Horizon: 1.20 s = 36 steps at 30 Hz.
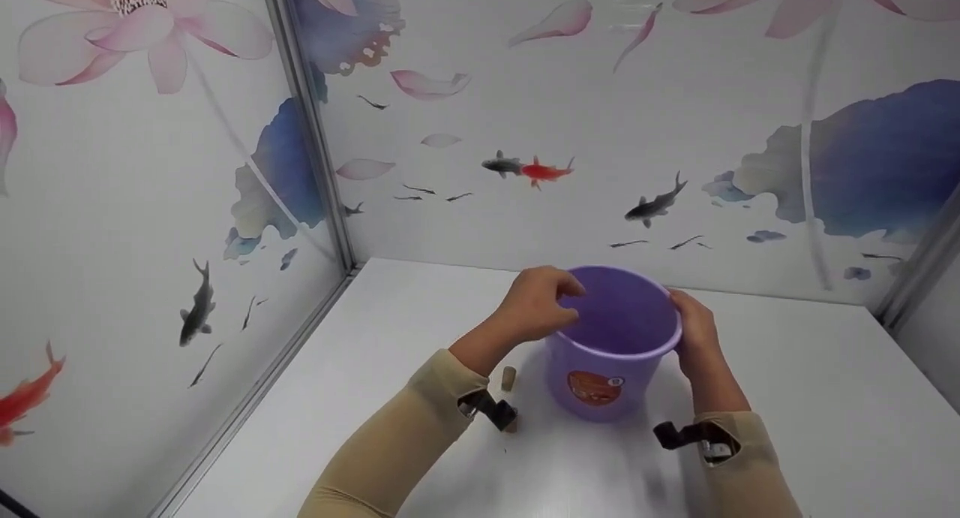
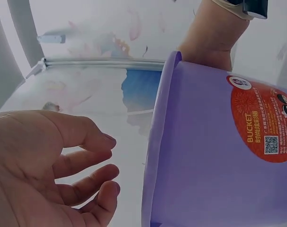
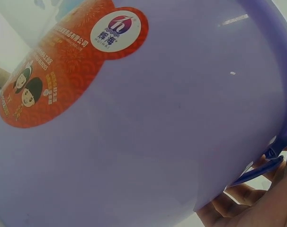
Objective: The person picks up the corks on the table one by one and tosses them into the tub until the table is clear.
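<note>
A purple bucket [image 1: 615, 368] with a red sticker [image 2: 262, 118] stands upright on the white table. My right hand [image 1: 697, 334] grips its right side at the rim; in the right wrist view the fingers [image 3: 228, 203] reach round the wall beside the bucket's handle [image 3: 259, 172]. Over the left part of the rim is my left hand [image 1: 536, 304], fingers loosely bent. The left wrist view shows that hand [image 2: 49, 165] apart from the bucket, with nothing between thumb and fingers. The bucket's bottom inside is hidden.
A small greenish-brown cylinder [image 1: 508, 378] lies on the table left of the bucket. Another small brownish piece [image 1: 512, 426] is partly hidden behind the left wrist camera. Printed wall panels [image 1: 465, 225] close off the back and the left side of the table [image 1: 420, 293].
</note>
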{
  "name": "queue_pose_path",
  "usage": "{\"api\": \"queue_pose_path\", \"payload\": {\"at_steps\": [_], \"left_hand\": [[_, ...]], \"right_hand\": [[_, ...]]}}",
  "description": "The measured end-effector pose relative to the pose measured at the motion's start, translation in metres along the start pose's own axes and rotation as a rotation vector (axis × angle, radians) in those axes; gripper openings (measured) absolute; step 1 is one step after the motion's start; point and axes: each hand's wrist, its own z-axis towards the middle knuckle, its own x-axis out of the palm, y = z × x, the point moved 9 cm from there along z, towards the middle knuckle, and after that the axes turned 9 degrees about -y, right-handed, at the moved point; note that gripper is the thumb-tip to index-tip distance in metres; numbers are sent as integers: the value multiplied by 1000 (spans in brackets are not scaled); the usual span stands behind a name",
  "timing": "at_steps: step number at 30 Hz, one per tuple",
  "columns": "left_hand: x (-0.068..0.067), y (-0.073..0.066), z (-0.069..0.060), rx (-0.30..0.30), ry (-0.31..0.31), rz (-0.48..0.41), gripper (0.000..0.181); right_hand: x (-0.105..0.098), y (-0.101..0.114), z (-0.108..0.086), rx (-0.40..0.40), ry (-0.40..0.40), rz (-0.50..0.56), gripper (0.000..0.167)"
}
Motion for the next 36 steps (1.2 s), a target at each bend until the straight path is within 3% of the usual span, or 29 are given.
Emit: {"api": "queue_pose_path", "payload": {"at_steps": [6, 17, 26, 36], "left_hand": [[-8, 6, -13, 16, -32, 6, 32], [-25, 26, -29, -20, -101, -64, 27], [-28, 44, -42, -57, -123, -67, 31], [-37, 64, -49, -104, -200, -79, 29]], "right_hand": [[-2, 2, -1, 1, -10, 7, 35], [-1, 0, 2, 4, -4, 38, 37], [0, -1, 1, 12, -1, 44, 38], [1, -1, -1, 15, 14, 31, 37]]}}
